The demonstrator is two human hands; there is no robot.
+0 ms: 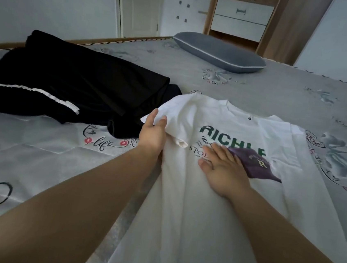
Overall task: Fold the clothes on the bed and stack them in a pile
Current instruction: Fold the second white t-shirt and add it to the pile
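A: Head view. Risk? The left hand (152,134) grips the left sleeve of the white T-shirt (217,178), fingers curled round the cloth, folding it inward. The right hand (223,170) lies flat on the print, fingers straight, holding nothing. If that palm lifts, the shirt likely slides on the slick bed cover (38,145) and the fold goes crooked.

B: Anything else?

A: The sleeve could bunch under the fold; it is already rolled at the cuff.

B: The shirt itself?

A: White, green lettering, purple cap graphic, lying face up on the near right of the bed. Black clothes (70,82) sit heaped to its left, apparently unfolded.
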